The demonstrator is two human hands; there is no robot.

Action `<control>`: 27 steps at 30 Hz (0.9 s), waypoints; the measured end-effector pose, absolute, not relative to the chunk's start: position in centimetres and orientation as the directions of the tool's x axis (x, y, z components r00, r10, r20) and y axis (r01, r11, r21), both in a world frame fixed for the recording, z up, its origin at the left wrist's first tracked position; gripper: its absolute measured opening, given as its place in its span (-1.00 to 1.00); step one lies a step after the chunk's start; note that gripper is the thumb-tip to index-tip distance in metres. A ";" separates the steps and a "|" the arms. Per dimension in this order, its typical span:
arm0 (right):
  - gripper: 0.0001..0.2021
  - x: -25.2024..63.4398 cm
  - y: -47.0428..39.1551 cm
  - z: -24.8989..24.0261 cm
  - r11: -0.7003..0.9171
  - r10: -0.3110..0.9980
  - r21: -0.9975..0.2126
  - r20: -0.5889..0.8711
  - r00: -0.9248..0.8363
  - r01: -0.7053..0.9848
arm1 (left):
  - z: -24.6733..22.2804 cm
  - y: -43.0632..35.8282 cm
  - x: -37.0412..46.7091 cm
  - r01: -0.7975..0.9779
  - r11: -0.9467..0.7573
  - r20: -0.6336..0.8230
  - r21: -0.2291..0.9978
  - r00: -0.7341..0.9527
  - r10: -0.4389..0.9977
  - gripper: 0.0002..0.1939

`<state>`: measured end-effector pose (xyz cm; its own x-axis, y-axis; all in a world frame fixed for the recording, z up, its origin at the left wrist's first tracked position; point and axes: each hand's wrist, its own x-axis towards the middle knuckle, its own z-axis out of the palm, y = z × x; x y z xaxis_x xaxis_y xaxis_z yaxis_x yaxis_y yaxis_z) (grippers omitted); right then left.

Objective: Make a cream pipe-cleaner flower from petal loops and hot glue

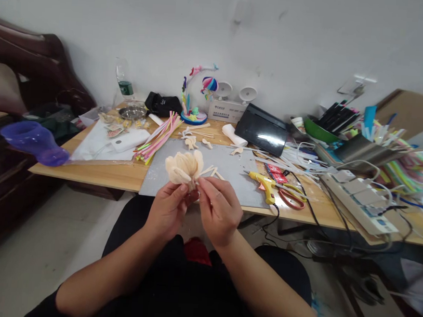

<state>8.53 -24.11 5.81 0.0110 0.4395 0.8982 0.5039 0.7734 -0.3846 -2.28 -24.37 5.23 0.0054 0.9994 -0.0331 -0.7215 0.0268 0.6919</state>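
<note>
A cream-coloured flower with several rounded petals is held up over the front edge of a grey mat. My left hand grips its base from the left, fingers closed. From the right, my right hand pinches at the same base, thumb and fingertips together. Small cream petal pieces and thin cream strips lie on the mat behind the flower. On the mat's right side rests a yellow glue gun, with scissors beside it.
Coloured pipe cleaners lie left of the mat. Behind are a colourful balloon ornament, a black case and a bottle. A power strip with cables crosses the right side; a purple inflated item sits far left.
</note>
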 end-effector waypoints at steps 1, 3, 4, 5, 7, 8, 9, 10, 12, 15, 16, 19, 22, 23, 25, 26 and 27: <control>-0.65 8.5 -24.2 5.7 0.778 0.437 -0.382 0.899 0.006 0.498 | 5.3 -24.4 -2.2 -0.717 0.009 -0.019 0.697 -0.006 1.000 -0.86; -0.65 8.6 -24.5 5.8 0.785 0.441 -0.386 0.898 0.001 0.484 | 5.6 -24.6 -2.1 -0.704 -0.014 0.004 0.710 -0.016 1.000 -0.87; -0.65 8.6 -24.6 5.8 0.788 0.445 -0.391 0.896 0.000 0.476 | 5.7 -24.7 -2.0 -0.694 -0.018 0.010 0.719 -0.015 1.000 -0.88; -0.65 8.6 -24.7 5.9 0.789 0.450 -0.396 0.893 -0.002 0.469 | 5.9 -24.8 -2.0 -0.684 -0.018 0.014 0.729 -0.012 1.000 -0.87; -0.65 8.6 -24.8 6.0 0.795 0.458 -0.405 0.889 -0.008 0.452 | 6.0 -24.9 -1.9 -0.667 -0.011 0.004 0.745 -0.012 1.000 -0.86; -0.65 8.6 -24.8 6.0 0.798 0.463 -0.409 0.886 -0.015 0.443 | 6.0 -25.0 -1.9 -0.662 -0.008 -0.006 0.749 -0.020 1.000 -0.85; -0.64 8.7 -24.9 6.0 0.801 0.469 -0.412 0.883 -0.027 0.435 | 6.0 -25.0 -2.0 -0.661 -0.005 -0.018 0.751 -0.027 0.999 -0.84; -0.62 8.7 -24.9 5.9 0.803 0.473 -0.411 0.880 -0.042 0.431 | 5.9 -25.0 -2.0 -0.660 -0.001 -0.029 0.751 -0.034 0.999 -0.83; -0.59 8.8 -25.0 5.8 0.808 0.475 -0.404 0.877 -0.069 0.428 | 5.8 -25.0 -2.2 -0.652 0.007 -0.042 0.758 -0.038 0.998 -0.84; -0.57 9.0 -25.1 5.6 0.819 0.461 -0.381 0.882 -0.096 0.428 | 5.6 -25.1 -2.4 -0.627 0.025 -0.050 0.779 -0.023 0.998 -0.86; -0.56 9.1 -25.1 5.6 0.825 0.452 -0.372 0.886 -0.103 0.425 | 5.7 -25.1 -2.5 -0.621 0.031 -0.055 0.783 -0.019 0.998 -0.85; -0.56 9.2 -25.1 5.5 0.842 0.428 -0.345 0.895 -0.124 0.414 | 6.0 -25.3 -2.4 -0.626 0.037 -0.057 0.779 -0.012 0.998 -0.81; -0.55 9.3 -24.9 5.3 0.854 0.415 -0.327 0.897 -0.152 0.404 | 6.1 -25.4 -2.2 -0.640 0.013 -0.027 0.769 -0.011 1.000 -0.83; -0.55 9.3 -24.8 5.2 0.857 0.413 -0.322 0.896 -0.162 0.402 | 6.1 -25.4 -2.2 -0.639 0.004 -0.016 0.769 -0.013 1.000 -0.85; -0.55 9.4 -24.8 5.2 0.857 0.418 -0.322 0.891 -0.176 0.401 | 6.1 -25.4 -2.1 -0.633 -0.009 -0.007 0.774 -0.023 1.000 -0.87; -0.56 9.5 -24.9 5.2 0.855 0.428 -0.331 0.885 -0.181 0.400 | 6.1 -25.4 -2.1 -0.630 -0.013 -0.005 0.776 -0.027 1.000 -0.88; -0.57 9.6 -25.0 5.3 0.851 0.444 -0.349 0.877 -0.183 0.393 | 6.1 -25.4 -2.1 -0.629 -0.015 -0.004 0.778 -0.030 1.000 -0.88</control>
